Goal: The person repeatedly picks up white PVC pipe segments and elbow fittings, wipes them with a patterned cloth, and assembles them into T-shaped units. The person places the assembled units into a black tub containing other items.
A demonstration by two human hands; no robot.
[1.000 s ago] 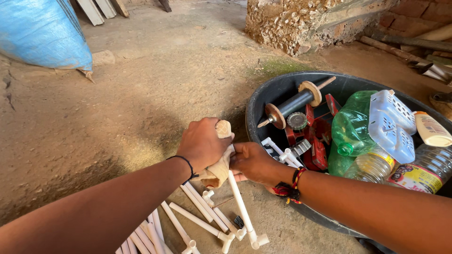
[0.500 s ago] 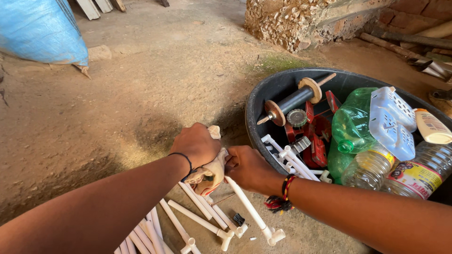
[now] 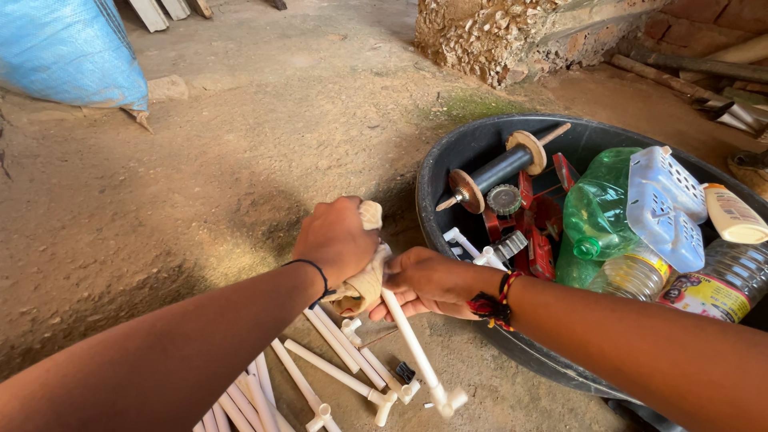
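Pipe [image 3: 412, 344] is gripped between both hands, long axis slanting down and away from them toward the fitting end. Left hand [image 3: 340, 240] is clenched round a rag [image 3: 364, 280] at the upper end; right hand [image 3: 432, 280] is closed just below, touching it.
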